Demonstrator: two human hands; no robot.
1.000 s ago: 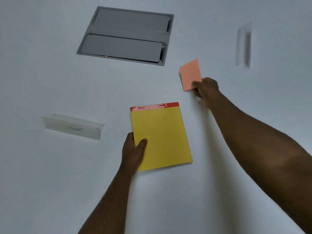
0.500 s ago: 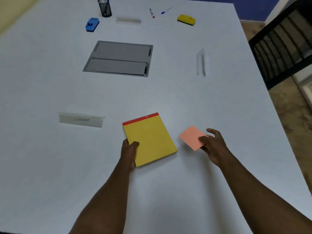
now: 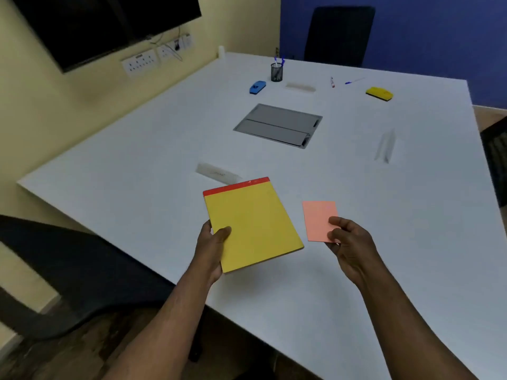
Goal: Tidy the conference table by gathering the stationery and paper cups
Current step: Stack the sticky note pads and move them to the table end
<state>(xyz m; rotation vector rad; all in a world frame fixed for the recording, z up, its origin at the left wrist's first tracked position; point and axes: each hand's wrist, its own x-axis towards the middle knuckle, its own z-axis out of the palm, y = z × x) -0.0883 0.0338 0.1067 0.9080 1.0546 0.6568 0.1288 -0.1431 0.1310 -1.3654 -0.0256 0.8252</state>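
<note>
Head view, nearest first: left hand (image 3: 211,249) grips the yellow notepad (image 3: 251,224), right hand (image 3: 347,241) pinches the pink sticky pad (image 3: 318,219), both above the table (image 3: 137,165). Stacking them squarely would free a hand for the far pen holder (image 3: 276,72).

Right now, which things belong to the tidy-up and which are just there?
Job: yellow pad in left hand; pink notes in right hand; pen cup; pens; erasers.
Just there: name stands; cable hatch; chair; screen.
</note>
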